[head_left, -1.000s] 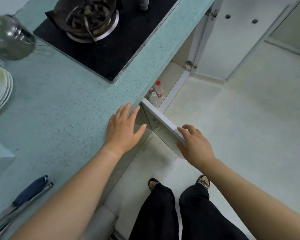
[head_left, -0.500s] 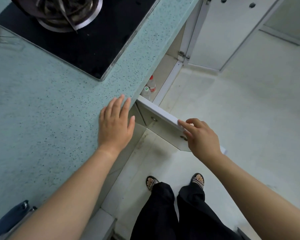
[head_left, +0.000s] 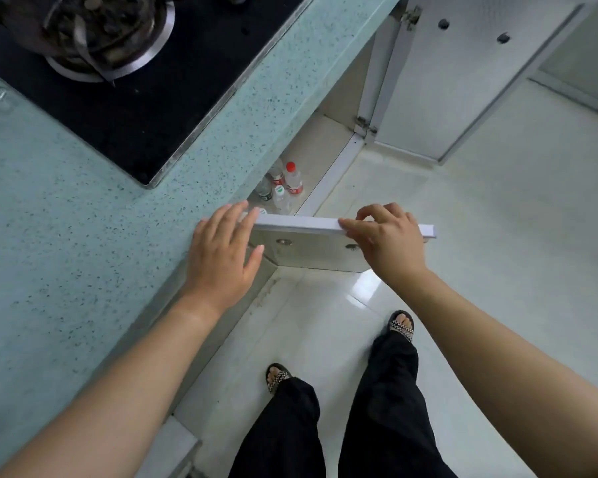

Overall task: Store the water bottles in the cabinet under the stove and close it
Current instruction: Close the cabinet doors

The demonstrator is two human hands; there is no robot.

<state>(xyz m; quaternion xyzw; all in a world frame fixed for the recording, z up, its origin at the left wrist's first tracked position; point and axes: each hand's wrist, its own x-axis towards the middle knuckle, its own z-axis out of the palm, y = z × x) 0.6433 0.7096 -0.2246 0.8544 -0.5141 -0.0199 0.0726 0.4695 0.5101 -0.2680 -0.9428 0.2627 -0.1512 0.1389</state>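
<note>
Speckled pale-green stone makes up the desk (head_left: 83, 236), with a black glass stove (head_left: 145, 98) set into it near the far left corner and a dark pan (head_left: 94, 25) sitting on its burner ring. Beneath the stove the cabinet (head_left: 328, 132) stands open, its pale floor visible past the desk's front edge.

Inside, close to the cabinet's front lip, the water bottles (head_left: 283, 188) stand upright in a tight cluster: clear plastic, one with a red cap and red label, another with a green-and-white cap, and at least two more partly hidden under the desk's overhang. How many there are in all cannot be told.

At the desk's front edge the left hand (head_left: 221, 260) lies palm down, fingers (head_left: 232, 219) spread and flat, their tips reaching over the near end of the white cabinet door (head_left: 311, 250). That door swings out over the tiled floor (head_left: 497, 236), half open, its top edge facing up. The right hand (head_left: 387, 239) grips that top edge further along, thumb on the near face and fingers (head_left: 373, 212) curled over the far side, clamped on the panel. The bottles sit just beyond the door, apart from both hands.

A second white door (head_left: 463, 74) hangs wide open at the far right.
</note>
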